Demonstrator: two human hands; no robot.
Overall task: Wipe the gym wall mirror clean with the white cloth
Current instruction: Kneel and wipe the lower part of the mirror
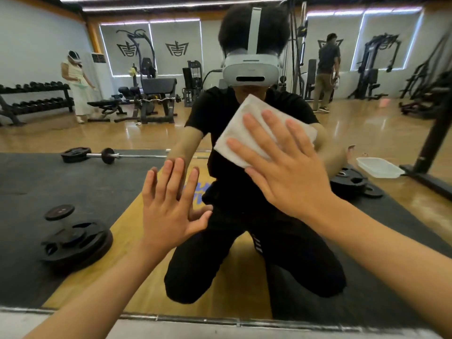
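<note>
the right hand [291, 172] presses the white cloth [244, 133] flat to the gym wall mirror [367, 123] with straight, spread fingers [277, 132], cloth jutting toward 11 o'clock; the left hand [168, 211], fingers splayed, braces at 8 o'clock.

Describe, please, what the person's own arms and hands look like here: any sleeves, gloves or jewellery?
The left hand and right hand are bare: no gloves, rings, watch or bracelets show. Both forearms are uncovered to the frame's edge. The mirror reflects a black short-sleeved T-shirt, its sleeves ending above the elbows.
</note>
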